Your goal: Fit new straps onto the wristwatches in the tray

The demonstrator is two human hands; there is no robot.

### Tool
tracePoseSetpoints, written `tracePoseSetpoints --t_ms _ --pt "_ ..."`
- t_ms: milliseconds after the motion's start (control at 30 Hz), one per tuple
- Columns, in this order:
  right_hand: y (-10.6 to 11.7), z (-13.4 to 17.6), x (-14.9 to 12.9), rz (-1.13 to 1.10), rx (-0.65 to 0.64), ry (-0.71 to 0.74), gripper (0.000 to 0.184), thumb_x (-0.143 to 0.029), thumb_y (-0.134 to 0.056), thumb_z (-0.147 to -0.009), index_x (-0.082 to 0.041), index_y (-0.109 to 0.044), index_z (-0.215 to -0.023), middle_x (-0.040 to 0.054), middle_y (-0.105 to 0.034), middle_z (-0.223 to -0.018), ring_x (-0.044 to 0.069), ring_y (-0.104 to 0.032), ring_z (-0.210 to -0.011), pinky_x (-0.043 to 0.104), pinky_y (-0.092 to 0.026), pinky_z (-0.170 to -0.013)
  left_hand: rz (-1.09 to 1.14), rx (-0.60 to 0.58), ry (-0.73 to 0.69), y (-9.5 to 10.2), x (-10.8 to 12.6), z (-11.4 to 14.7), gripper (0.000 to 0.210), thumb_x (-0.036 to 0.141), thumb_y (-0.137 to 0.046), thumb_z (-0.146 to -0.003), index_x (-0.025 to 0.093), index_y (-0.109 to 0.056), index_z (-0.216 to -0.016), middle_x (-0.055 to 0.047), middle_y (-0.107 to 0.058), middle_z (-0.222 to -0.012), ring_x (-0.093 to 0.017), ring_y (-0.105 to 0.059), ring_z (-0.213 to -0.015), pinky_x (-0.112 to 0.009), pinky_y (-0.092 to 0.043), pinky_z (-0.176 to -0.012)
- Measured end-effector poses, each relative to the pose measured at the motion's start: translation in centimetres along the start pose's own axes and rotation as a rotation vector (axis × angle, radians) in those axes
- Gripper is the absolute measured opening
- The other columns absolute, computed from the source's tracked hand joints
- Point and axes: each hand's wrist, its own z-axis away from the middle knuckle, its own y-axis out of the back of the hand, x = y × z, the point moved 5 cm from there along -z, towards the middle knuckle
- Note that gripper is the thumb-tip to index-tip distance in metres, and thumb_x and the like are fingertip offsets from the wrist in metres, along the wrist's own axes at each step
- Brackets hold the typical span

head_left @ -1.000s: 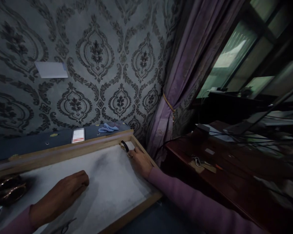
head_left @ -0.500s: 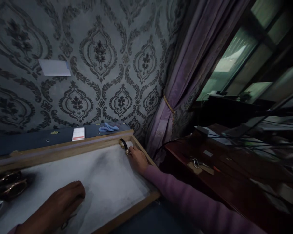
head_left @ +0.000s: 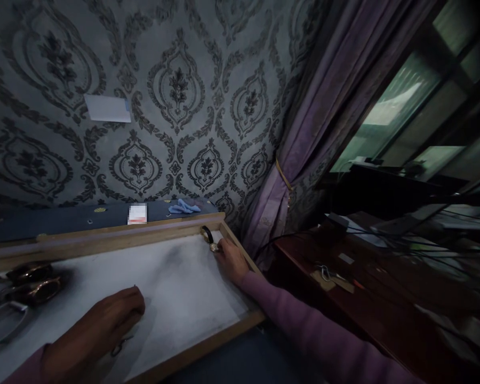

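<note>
The watch is located in the far right corner of the wooden tray, its dial touched by the right hand (whether it is grasped cannot be told). The left hand is held curled, its contents hidden. Clear white lining is left between the hands, up to the near edge.

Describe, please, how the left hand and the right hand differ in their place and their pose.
The left hand is over the wood-rimmed tray, nearer to the camera; the right hand is by the tray's far right corner. The left hand is curled inward; the right hand is extended to a gold-and-black watch. Both hands are bare and come out of purplish sleeves.
</note>
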Motion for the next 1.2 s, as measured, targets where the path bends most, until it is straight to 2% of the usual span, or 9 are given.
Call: tracePoseSetpoints --t_ms 167,300,500,600,700,833,1000,1100,1200 --pt "-0.1 -0.2 0.5 -0.015 0.043 0.021 0.010 -0.007 -0.053 -0.082 -0.017 -0.056 -0.082 0.0061 -0.065 -0.089 0.018 -0.061 -0.085 0.025 -0.042 -0.073 0.000 -0.007 -0.022 0.6 0.6 0.9 0.032 0.035 -0.031 -0.099 0.021 -0.052 -0.080 -0.002 -0.062 -0.083 -0.017 -0.059 -0.076 -0.024 -0.043 -0.068" --pt "0.0 -0.1 0.3 -0.036 0.038 0.057 0.010 -0.012 -0.054 -0.080 -0.018 -0.055 -0.072 0.0065 -0.065 -0.081 0.019 -0.061 -0.078 0.026 -0.042 -0.070 0.028 0.057 0.016 1.4 0.0 2.4 0.031 0.034 -0.034 -0.099 0.021 -0.056 -0.081 0.000 -0.063 -0.083 -0.015 -0.060 -0.074 -0.023 -0.042 -0.069" --pt "-0.4 0.7 -2.2 -0.153 -0.076 0.183 0.026 -0.026 -0.047 -0.085 -0.021 -0.047 -0.059 0.0028 -0.056 -0.059 0.018 -0.053 -0.058 0.027 -0.037 -0.057 -0.008 0.361 0.288 7.3 -4.7 6.6 0.029 0.041 -0.041 -0.092 0.020 -0.062 -0.094 -0.004 -0.067 -0.090 -0.020 -0.060 -0.082 -0.027 -0.045 -0.073" --pt "-1.3 1.9 -6.1 -0.232 -0.227 0.333 0.025 -0.025 -0.052 -0.083 -0.021 -0.049 -0.059 -0.0003 -0.056 -0.057 0.016 -0.053 -0.057 0.024 -0.039 -0.055 0.050 0.360 0.388 8.3 -6.9 8.3 0.029 0.040 -0.041 -0.091 0.018 -0.061 -0.094 -0.003 -0.066 -0.086 -0.019 -0.059 -0.076 -0.025 -0.045 -0.067" --pt "-2.3 3.4 -11.4 -0.331 -0.382 0.562 0.008 -0.018 -0.054 -0.084 -0.018 -0.062 -0.084 0.0030 -0.064 -0.080 0.016 -0.059 -0.069 0.025 -0.046 -0.064 0.061 0.283 0.407 7.2 -7.6 8.7 0.028 0.038 -0.043 -0.091 0.018 -0.062 -0.091 -0.001 -0.065 -0.079 -0.017 -0.057 -0.070 -0.024 -0.043 -0.064" --pt "-3.6 4.1 -16.9 -0.237 -0.362 0.745 0.029 -0.010 -0.051 -0.088 -0.016 -0.059 -0.116 0.0102 -0.060 -0.109 0.018 -0.063 -0.086 0.029 -0.050 -0.076 0.041 0.203 0.311 4.8 -6.1 8.0 0.025 0.030 -0.040 -0.093 0.018 -0.062 -0.096 -0.004 -0.066 -0.091 -0.019 -0.059 -0.080 -0.028 -0.044 -0.073" --pt "-5.4 3.5 -19.5 -0.015 -0.373 0.791 0.022 -0.015 -0.046 -0.095 -0.017 -0.060 -0.112 0.0106 -0.057 -0.115 0.018 -0.062 -0.084 0.030 -0.050 -0.070 -0.024 0.061 0.119 2.7 -3.0 6.9 0.018 0.021 -0.041 -0.097 0.019 -0.059 -0.097 -0.004 -0.060 -0.097 -0.019 -0.057 -0.091 -0.028 -0.043 -0.079" --pt "-5.9 3.1 -19.7 0.003 -0.405 0.764 0.015 -0.016 -0.050 -0.096 -0.015 -0.061 -0.105 0.0091 -0.058 -0.109 0.018 -0.062 -0.085 0.028 -0.049 -0.071 -0.092 0.017 0.115 1.9 -2.4 5.9 0.005 0.021 -0.052 -0.094 0.019 -0.056 -0.095 -0.004 -0.059 -0.097 -0.019 -0.057 -0.088 -0.028 -0.042 -0.073" --pt "-6.3 2.7 -19.7 0.005 -0.419 0.760 0.012 -0.016 -0.049 -0.096 -0.014 -0.061 -0.098 0.0078 -0.058 -0.104 0.017 -0.062 -0.083 0.027 -0.048 -0.072 -0.184 -0.033 0.110 1.2 -2.3 5.1 0.002 0.020 -0.055 -0.093 0.018 -0.054 -0.091 -0.004 -0.059 -0.096 -0.019 -0.056 -0.085 -0.029 -0.041 -0.068"
